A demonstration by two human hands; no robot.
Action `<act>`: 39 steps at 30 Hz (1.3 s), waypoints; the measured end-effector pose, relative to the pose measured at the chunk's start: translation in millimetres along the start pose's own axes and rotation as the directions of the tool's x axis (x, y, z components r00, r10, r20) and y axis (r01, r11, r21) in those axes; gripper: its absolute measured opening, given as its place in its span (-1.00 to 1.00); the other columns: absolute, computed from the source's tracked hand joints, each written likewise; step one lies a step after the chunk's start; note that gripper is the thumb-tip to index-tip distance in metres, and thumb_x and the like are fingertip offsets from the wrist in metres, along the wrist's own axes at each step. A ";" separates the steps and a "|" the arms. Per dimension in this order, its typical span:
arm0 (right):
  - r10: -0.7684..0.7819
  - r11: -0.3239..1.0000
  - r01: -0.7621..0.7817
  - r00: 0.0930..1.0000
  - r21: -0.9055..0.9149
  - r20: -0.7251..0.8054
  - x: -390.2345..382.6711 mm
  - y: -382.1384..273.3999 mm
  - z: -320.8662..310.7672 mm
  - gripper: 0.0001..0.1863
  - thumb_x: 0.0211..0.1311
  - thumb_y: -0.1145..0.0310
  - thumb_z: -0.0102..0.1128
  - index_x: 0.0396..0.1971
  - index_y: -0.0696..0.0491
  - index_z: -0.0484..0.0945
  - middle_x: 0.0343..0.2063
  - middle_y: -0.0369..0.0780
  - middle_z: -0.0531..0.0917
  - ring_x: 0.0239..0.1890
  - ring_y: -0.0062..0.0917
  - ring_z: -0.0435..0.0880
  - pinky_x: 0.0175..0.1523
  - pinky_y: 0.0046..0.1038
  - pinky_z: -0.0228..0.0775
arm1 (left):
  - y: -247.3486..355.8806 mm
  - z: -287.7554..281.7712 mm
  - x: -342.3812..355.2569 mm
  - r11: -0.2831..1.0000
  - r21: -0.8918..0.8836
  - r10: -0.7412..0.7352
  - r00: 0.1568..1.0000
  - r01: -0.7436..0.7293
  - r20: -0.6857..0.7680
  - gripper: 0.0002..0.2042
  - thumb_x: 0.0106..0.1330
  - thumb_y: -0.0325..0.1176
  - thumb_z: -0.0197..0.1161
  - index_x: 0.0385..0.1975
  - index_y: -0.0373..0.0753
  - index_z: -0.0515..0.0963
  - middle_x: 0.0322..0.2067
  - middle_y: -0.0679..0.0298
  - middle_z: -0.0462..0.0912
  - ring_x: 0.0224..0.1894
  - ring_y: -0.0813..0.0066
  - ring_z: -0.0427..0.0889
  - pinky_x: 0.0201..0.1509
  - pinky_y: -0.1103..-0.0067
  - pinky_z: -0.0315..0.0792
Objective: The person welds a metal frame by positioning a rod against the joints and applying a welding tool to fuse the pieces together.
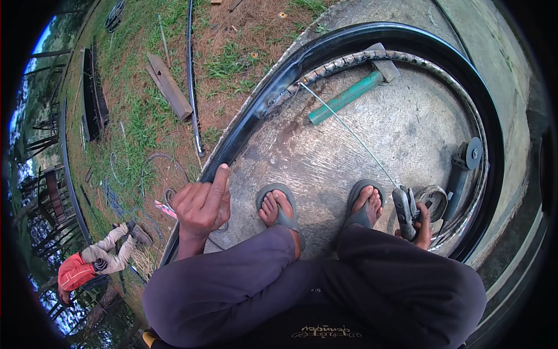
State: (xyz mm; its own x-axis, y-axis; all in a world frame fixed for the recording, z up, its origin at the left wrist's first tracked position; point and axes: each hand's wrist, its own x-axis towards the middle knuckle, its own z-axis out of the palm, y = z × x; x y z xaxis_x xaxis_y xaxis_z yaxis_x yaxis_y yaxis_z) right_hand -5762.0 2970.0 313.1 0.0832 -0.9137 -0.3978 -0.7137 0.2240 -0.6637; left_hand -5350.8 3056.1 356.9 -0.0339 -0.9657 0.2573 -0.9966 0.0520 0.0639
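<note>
My right hand (423,225) grips a grey electrode holder (404,215). Its thin rod (343,122) reaches up-left to a rough joint (299,86) on a curved, segmented metal strip, with a small orange spot at the tip. A glossy black curved bar (232,145) loops around it on concrete. My left hand (200,209), index finger extended and others curled, is beside the bar's left stretch; what it holds, if anything, is hidden. A green-handled hammer (349,96) lies inside the loop; an angle grinder (462,171) rests at the right, beside a grey round object (433,195).
My sandalled feet (279,212) stand inside the loop. On the grassy ground at left are boards (168,87), a long black tube (192,87), dark metal pieces (93,93) and tangled cables (116,198). A person in red (78,270) is at the lower left.
</note>
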 end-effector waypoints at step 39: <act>-0.183 0.981 0.177 0.980 -0.082 -0.080 0.5 -4.3 0.9 -0.36 -0.14 0.65 0.05 0.09 0.02 0.34 -0.49 -0.09 0.65 -0.43 -0.58 0.62 -0.27 -0.55 0.42 | -8.0 1.2 3.2 1.000 -0.023 -0.010 1.000 0.010 0.004 -0.66 0.05 -0.60 0.23 -0.10 -0.35 0.59 -0.75 0.30 0.32 -0.74 0.45 0.32 -0.60 0.54 0.22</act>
State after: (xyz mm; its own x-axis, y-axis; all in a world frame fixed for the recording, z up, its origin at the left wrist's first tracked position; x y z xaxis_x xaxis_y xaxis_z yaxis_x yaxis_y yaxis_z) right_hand -5758.2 2968.9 315.2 0.1566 -0.9634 -0.2176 -0.7422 0.0306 -0.6694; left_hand -5343.0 3052.3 356.0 -0.0246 -0.9672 0.2528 -0.9948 0.0485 0.0890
